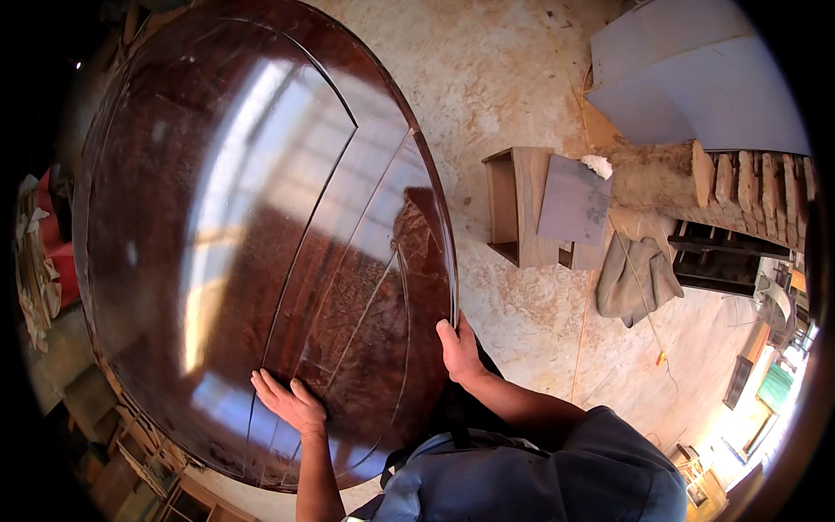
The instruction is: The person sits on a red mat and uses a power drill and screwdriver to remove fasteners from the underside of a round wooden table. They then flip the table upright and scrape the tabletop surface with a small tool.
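Observation:
A large, glossy, dark reddish-brown wooden tabletop (365,287), round or oval, fills the left and middle of the view. Thin lines and a dark groove run across its surface, and bright window light reflects off it. My left hand (294,405) lies flat near the tabletop's near edge, fingers stretched out over the dark groove. At the right rim, my right hand (464,355) grips the edge, its thumb showing at the top; some of its fingers are hidden by the rim.
On the pale, stained floor to the right stand a small wooden cabinet (524,196) and a flat grey board (574,202). A grey cloth (639,277) lies beyond, near stacked timber (757,187). A large grey-blue sheet (704,87) is at the far right. Wood pieces (91,404) crowd the left.

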Motion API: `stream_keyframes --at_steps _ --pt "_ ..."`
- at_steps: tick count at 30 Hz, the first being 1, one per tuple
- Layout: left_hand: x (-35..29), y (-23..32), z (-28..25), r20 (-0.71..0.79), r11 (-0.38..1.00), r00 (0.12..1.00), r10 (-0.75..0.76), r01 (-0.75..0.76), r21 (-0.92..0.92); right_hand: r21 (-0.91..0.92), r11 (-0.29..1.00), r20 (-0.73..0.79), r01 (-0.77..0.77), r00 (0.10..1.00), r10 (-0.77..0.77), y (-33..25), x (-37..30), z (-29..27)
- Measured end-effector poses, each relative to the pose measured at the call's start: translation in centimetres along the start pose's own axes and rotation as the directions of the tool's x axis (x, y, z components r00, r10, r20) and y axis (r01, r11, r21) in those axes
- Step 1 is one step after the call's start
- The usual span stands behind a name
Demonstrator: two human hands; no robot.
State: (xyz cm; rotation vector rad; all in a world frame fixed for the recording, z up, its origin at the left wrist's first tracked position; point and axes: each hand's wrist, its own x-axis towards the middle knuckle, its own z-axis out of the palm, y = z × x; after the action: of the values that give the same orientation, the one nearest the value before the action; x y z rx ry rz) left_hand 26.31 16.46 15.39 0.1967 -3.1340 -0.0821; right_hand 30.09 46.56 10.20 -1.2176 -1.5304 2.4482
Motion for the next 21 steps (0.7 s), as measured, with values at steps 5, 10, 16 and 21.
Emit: stream_keyframes --at_steps 5,10,16,21 --pt "0.2 -0.2 -0.3 0.007 1.0 1.0 -0.012 0.012 -0.011 0.019 0.998 -0.025 -0.053 0.998 0.053 0.2 -0.2 0.2" --pt "-0.1 -0.6 -0.1 0.021 0.999 0.999 -0.042 0.042 0.016 0.086 0.996 0.014 0.01 1.0 -0.011 0.7 -0.1 -1.0" --pt "-0.6 0.4 -0.2 0.01 0.998 0.999 -0.049 0.048 0.034 0.064 0.975 -0.164 -0.213 0.961 0.221 -1.6 0.5 0.3" --pt "-0.6 0.9 -0.6 0.023 0.993 0.994 -0.112 0.112 -0.035 0.023 0.98 -0.129 -0.197 0.972 0.199 -1.2 1.4 -1.1"
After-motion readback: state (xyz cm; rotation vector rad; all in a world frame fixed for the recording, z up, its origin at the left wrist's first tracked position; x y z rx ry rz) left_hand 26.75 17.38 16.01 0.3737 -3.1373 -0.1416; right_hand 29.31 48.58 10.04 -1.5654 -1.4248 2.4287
